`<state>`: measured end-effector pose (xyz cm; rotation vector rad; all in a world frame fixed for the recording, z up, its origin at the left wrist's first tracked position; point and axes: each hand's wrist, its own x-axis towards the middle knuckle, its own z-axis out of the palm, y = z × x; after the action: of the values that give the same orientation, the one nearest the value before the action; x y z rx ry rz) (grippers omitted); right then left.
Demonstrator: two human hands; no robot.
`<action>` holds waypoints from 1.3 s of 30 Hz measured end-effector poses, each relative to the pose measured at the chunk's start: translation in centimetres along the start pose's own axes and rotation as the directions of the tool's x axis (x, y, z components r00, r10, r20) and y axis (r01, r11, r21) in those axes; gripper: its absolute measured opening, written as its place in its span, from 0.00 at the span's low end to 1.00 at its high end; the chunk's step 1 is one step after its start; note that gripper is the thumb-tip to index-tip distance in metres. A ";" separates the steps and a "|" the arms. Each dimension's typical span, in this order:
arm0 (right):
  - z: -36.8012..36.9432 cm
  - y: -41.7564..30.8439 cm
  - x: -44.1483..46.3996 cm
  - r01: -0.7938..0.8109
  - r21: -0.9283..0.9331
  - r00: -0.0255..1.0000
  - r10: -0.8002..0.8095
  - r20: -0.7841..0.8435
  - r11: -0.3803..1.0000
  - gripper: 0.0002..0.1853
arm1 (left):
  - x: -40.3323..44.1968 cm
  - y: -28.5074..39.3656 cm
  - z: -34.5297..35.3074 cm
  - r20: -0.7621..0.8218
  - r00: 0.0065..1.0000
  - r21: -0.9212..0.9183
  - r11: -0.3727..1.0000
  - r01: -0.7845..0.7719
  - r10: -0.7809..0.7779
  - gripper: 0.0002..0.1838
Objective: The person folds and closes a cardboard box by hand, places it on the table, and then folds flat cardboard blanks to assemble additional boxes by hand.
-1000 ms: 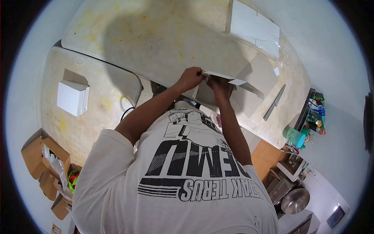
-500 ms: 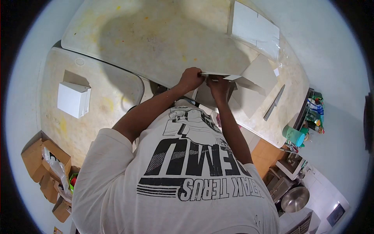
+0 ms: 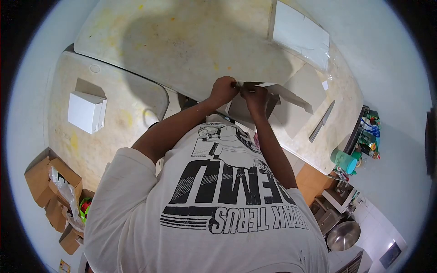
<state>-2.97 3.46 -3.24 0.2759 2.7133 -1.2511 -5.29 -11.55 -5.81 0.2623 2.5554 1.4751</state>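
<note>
Near the table's front edge, my left hand (image 3: 225, 91) is closed, its fingertips pinching the near-left end of a piece of folded cardboard (image 3: 295, 100). Close beside it, my right hand (image 3: 256, 99) has its fingers curled against the same cardboard, just under its upper edge. The piece is grey-brown inside with a pale outer side, and a long strip of it slants out to the right. Grey panels (image 3: 241, 111) hang below, between and behind my wrists. My fingertips are partly hidden by the cardboard and shadow.
A flat grey sheet (image 3: 306, 86) lies to the right, beside a knife (image 3: 322, 120). White sheets in plastic (image 3: 300, 34) are at the back right. A white box (image 3: 86, 112) stands on the left table, and a turquoise cup (image 3: 343, 161) near the right edge. Open cartons (image 3: 59, 191) are lower left.
The held cardboard has tilted, so its pale flap looks narrower and the slanting strip on the right shows more clearly. Both hands stay in nearly the same place. The view shifts slightly.
</note>
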 end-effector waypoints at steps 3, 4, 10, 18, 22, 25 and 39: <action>0.0 -1.1 -0.8 -0.100 0.141 0.989 0.113 -0.094 0.985 0.15 | 0.0 0.1 -0.1 0.045 0.997 -0.107 0.992 0.074 -0.070 0.12; -0.4 -1.8 -0.9 -0.089 0.123 0.992 0.099 -0.078 0.988 0.15 | -0.1 0.0 -0.1 0.061 0.993 -0.138 0.985 0.104 -0.097 0.13; -0.5 -2.4 -0.7 -0.112 0.127 0.993 0.116 -0.024 0.986 0.16 | -0.4 -0.4 0.5 0.268 0.888 -0.522 0.718 0.459 -0.373 0.12; 0.6 0.9 0.5 0.004 -0.028 0.999 -0.005 -0.035 1.000 0.13 | -0.6 -0.3 0.1 0.356 0.832 -0.623 0.555 0.550 -0.425 0.10; 0.2 0.6 0.5 0.043 -0.133 0.999 -0.046 -0.018 0.990 0.12 | -0.5 -1.9 0.9 0.371 0.841 -0.555 0.632 0.540 -0.393 0.10; 0.9 1.7 1.1 0.097 -0.132 0.993 -0.105 -0.053 0.986 0.12 | -0.4 -2.9 1.3 0.295 0.879 -0.517 0.711 0.477 -0.376 0.13; 1.0 2.1 1.5 -0.186 0.245 0.973 0.144 0.179 0.952 0.18 | -0.4 -3.0 0.5 0.328 0.888 -0.327 0.842 0.428 -0.324 0.14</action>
<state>-3.91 4.18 -5.74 0.4044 2.3383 -1.5082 -5.00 -12.73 -8.60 -0.1028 1.9090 1.6179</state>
